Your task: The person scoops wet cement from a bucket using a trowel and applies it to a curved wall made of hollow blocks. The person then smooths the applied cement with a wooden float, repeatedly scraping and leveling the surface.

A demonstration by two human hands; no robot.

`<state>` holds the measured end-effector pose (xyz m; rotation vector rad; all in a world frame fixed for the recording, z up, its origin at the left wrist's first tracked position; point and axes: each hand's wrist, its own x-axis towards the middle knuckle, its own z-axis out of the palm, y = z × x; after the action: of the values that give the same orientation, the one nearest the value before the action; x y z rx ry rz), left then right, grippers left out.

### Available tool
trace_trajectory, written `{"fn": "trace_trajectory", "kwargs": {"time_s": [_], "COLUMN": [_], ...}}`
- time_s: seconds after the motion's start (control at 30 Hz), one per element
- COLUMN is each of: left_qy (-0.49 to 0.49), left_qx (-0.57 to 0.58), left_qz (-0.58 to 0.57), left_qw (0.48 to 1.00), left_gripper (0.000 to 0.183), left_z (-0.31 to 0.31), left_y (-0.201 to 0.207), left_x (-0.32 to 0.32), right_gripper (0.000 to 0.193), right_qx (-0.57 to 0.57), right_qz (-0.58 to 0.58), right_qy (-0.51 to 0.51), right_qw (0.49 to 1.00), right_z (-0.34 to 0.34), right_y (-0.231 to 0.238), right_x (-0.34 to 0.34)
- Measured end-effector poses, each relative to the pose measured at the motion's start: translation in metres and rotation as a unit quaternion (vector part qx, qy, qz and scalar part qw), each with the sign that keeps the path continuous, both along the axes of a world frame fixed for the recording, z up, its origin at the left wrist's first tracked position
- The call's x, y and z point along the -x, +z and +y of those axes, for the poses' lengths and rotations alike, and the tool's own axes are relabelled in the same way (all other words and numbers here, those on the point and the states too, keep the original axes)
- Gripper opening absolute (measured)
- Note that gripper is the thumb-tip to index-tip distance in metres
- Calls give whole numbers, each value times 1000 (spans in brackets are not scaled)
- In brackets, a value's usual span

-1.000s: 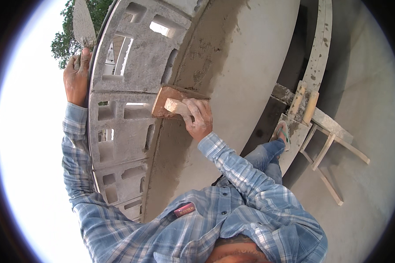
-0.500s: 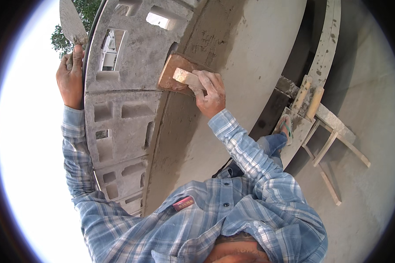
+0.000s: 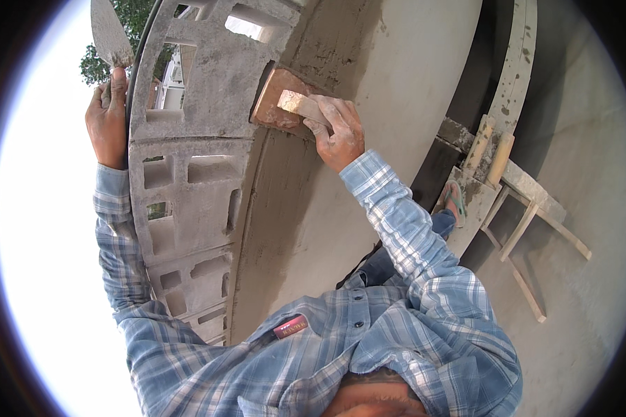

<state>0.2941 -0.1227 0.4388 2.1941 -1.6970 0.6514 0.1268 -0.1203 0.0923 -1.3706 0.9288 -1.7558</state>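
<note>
My right hand (image 3: 339,132) is closed around the handle of a wooden plastering float (image 3: 270,104). The float's flat board lies against a band of wet grey mortar (image 3: 266,198) along the wall, with one edge by the openwork blocks. At the far left, my left hand (image 3: 108,125) grips a pointed trowel (image 3: 111,36) by its handle, blade up, beside the outer edge of the blocks. Gaps show through the ventilation blocks (image 3: 212,90). The float's underside is hidden.
Right of the wet band runs smooth pale plaster (image 3: 414,76). A narrow plank (image 3: 515,76) and a wooden support frame (image 3: 518,233) stand at the right. My sandalled foot (image 3: 454,201) rests on a board there. Green foliage (image 3: 94,66) shows at the upper left.
The float has tilted slightly against the wall, and my right hand has shifted a little to the right. My left hand still holds the trowel in nearly the same place.
</note>
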Motion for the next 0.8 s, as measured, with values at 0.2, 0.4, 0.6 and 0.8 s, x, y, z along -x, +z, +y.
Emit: {"fn": "trace_trajectory", "kwargs": {"time_s": [0.2,0.4,0.6,0.8], "left_qy": [6,24,-16,-52], "left_qx": [-16,-8,-1,-22], "left_qz": [-3,-16,29,-15], "left_qw": [1000,1000,999,998], "left_gripper": [60,64,63,52], "left_z": [-3,3,-3,15], "left_y": [-3,2,-7,9], "left_x": [-4,-16,-1,-15], "right_gripper": [39,40,49,40], "right_qx": [6,14,-13,1], "right_qz": [30,16,23,-34], "right_qy": [-8,20,17,-20], "right_qw": [1000,1000,1000,999], "right_z": [-12,58,84,68], "right_y": [-7,-14,-39,-20], "right_x": [6,-17,-28,-38]}}
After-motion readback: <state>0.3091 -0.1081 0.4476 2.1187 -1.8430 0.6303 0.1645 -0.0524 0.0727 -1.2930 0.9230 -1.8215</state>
